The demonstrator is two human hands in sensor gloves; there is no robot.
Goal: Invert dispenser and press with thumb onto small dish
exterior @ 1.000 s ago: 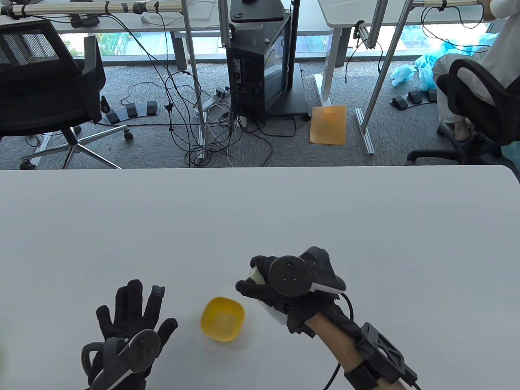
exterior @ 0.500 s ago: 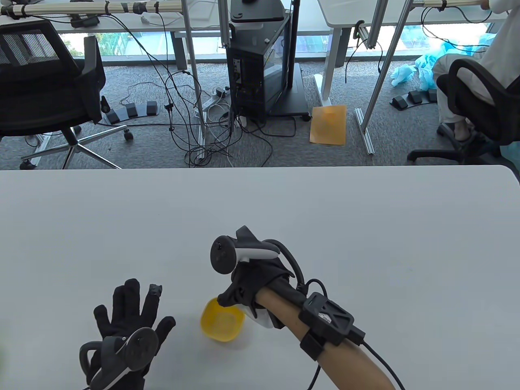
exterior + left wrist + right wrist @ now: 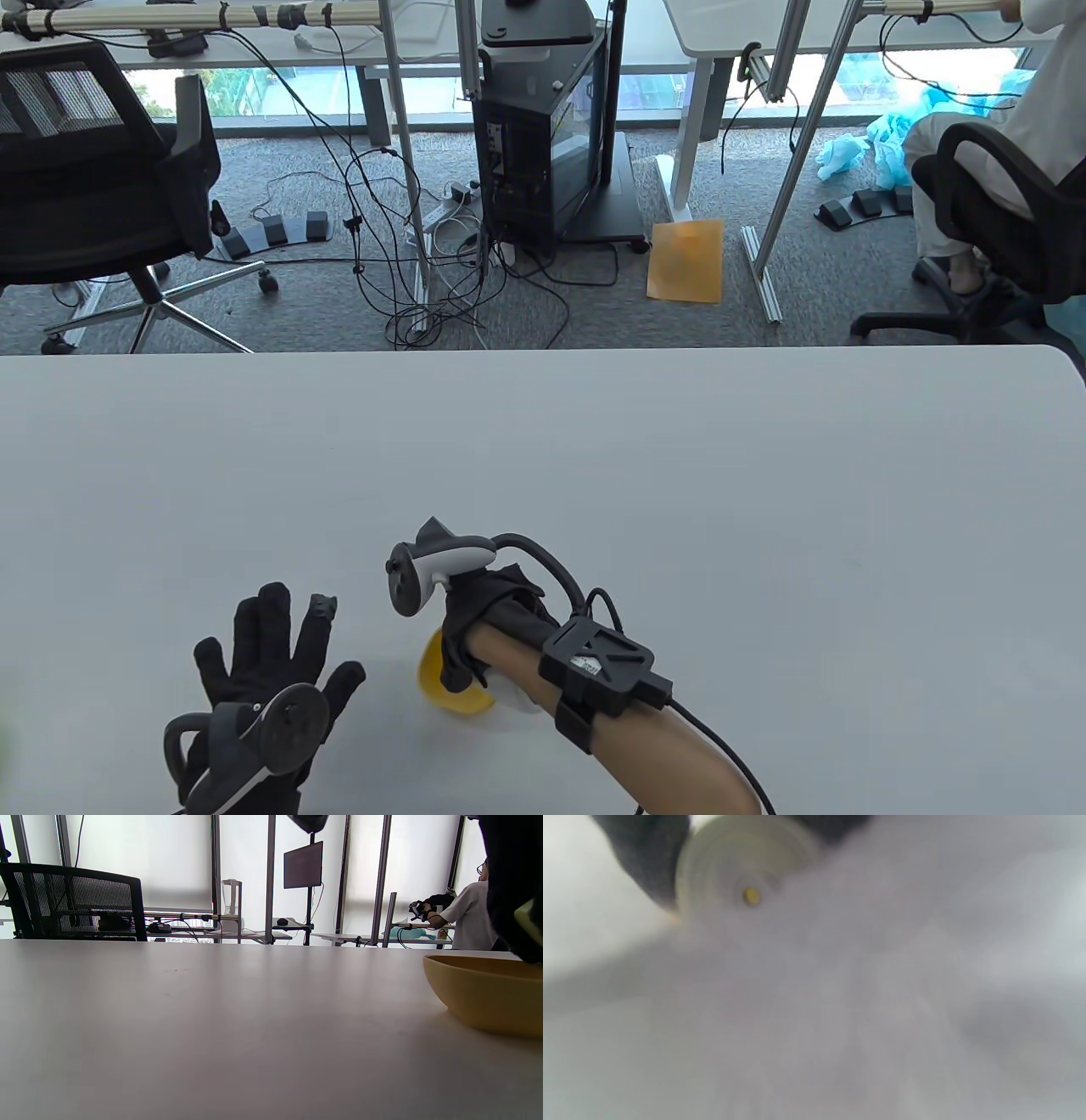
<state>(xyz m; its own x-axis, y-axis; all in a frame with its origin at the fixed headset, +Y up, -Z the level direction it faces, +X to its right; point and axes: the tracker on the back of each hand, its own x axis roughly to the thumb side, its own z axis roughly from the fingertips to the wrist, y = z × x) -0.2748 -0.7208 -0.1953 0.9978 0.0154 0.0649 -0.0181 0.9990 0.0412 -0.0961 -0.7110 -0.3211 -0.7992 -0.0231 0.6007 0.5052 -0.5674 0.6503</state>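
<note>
My right hand (image 3: pixel 472 630) is turned over and grips the white dispenser (image 3: pixel 519 701) just above the small yellow dish (image 3: pixel 431 671); forearm and glove hide most of both. In the blurred right wrist view, the dispenser's round pale end (image 3: pixel 742 878) with a small yellow nozzle hole faces the camera, a gloved finger (image 3: pixel 645 861) beside it. In the left wrist view, the dish (image 3: pixel 483 993) sits at the right with the black glove (image 3: pixel 509 866) and a pale piece of the dispenser (image 3: pixel 530 916) over its rim. My left hand (image 3: pixel 276 649) rests flat on the table with fingers spread, holding nothing.
The white table (image 3: pixel 594 441) stretches far beyond the dish. Its far edge runs across the middle of the table view. Behind it are office chairs (image 3: pixel 93 170), cables and a computer cart (image 3: pixel 551 127) on the floor.
My right hand has rolled over and moved left and down from beside the dish to just above it, turning the dispenser upside down. The left hand has stayed put.
</note>
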